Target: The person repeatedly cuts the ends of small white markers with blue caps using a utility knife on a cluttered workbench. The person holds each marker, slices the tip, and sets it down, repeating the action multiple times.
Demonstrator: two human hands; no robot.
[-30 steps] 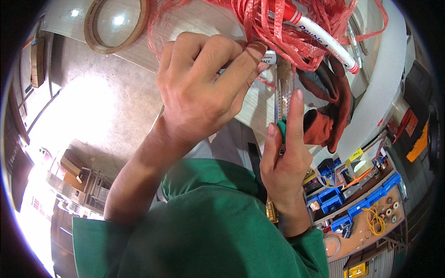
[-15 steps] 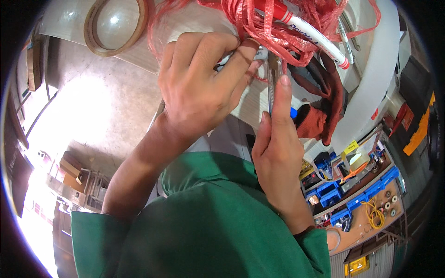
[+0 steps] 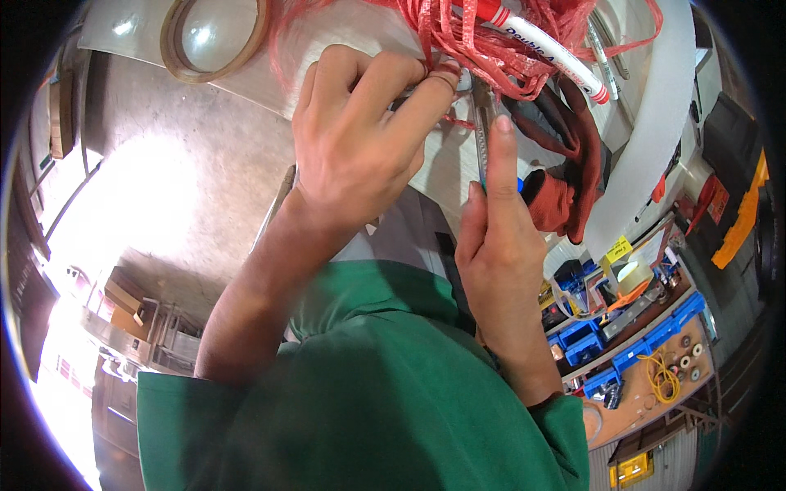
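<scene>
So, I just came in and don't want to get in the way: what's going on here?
A person in a green shirt is working with both hands. The left hand is curled at the edge of some red plastic string; its grip is mostly hidden. The right hand holds a narrow metal tool, index finger extended along it. A red-and-white marker lies across the string, beside a red-and-dark glove.
</scene>
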